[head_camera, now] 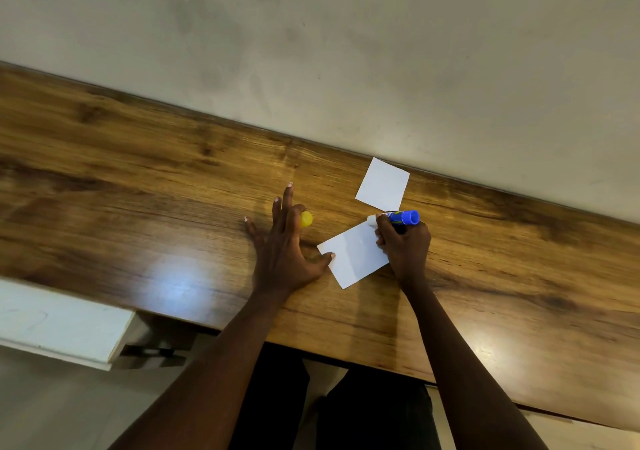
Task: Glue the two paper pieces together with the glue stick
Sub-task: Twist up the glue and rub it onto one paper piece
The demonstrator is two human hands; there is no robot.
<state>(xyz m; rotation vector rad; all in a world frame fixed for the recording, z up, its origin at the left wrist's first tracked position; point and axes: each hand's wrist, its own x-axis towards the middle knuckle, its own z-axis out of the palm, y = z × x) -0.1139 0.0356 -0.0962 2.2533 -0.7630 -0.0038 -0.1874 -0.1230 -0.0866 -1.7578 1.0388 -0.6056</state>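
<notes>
Glossy woodgrain table (138, 179) with broad bare room to the left, right hand (405, 245) clenched around blue glue stick (398, 218) at near paper's (353, 255) far corner, left hand (284, 241) spread flat, thumb pinning its left edge, yellow cap (306, 219) under fingers, second square paper (382, 184) by the far wall edge

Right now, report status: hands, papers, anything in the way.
Right hand gripping glue stick, tip on near paper. Left hand flat, thumb pinning it. Far paper apart. Yellow cap behind left fingers.

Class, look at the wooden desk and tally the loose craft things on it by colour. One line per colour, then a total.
White: 2, the near paper piece and the far paper piece
Blue: 1, the glue stick in the right hand
Yellow: 1, the cap by the left hand
Total: 4
</notes>
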